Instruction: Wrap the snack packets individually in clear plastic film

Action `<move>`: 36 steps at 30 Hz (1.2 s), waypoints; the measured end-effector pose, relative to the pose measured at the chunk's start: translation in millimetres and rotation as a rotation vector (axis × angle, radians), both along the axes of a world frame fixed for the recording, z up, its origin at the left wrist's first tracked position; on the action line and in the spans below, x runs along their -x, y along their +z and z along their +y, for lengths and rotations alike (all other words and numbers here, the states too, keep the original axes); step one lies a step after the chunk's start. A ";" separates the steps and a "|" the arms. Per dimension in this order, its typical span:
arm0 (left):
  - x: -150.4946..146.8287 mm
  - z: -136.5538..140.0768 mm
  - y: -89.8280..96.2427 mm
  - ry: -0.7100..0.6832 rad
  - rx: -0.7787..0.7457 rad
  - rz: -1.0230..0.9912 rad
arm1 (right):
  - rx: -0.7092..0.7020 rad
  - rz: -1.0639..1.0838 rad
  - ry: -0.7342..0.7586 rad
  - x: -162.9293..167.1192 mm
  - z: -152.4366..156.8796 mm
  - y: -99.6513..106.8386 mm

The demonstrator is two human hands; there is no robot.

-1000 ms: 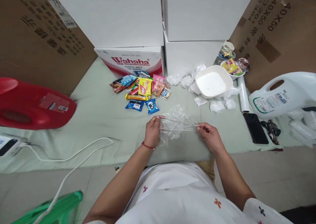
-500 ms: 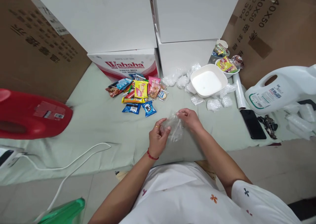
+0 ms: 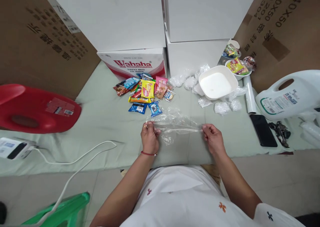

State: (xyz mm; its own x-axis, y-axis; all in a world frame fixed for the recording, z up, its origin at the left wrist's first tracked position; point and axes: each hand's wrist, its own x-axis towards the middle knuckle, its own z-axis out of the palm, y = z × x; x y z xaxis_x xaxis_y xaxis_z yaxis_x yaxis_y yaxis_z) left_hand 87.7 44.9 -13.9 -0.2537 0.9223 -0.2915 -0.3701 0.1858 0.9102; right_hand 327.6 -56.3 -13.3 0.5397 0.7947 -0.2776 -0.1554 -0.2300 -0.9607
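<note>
A thin, clear plastic food cover is pulled out sideways between my two hands, low over the cloth. My left hand pinches its left edge between thumb and fingers. At the opposite end, my right hand grips the other edge. Just beyond the film lies a heap of wrapped snacks, with a yellow packet on top and a blue packet at the near side. A white square bowl stands to the right, with nothing visible inside.
Crumpled clear plastic bundles surround the bowl. Snack-filled bowls, a film roll, a white jug, a phone and keys are at right. A red jug and white cable are at left.
My hands have moved apart, the left one to the left and the right one to the right. The bunched plastic cover is now stretched wide between them.
</note>
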 end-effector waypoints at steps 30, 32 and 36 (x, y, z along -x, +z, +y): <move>47.7 -33.4 4.1 0.009 -0.054 0.810 | 0.033 -0.141 0.235 -25.9 65.5 -0.8; 57.2 -34.5 14.9 0.072 -0.270 1.135 | 0.093 -0.033 0.250 -25.3 63.6 5.8; 52.7 -24.8 35.4 -0.337 -0.668 1.376 | 0.193 0.094 0.392 -27.4 54.1 20.3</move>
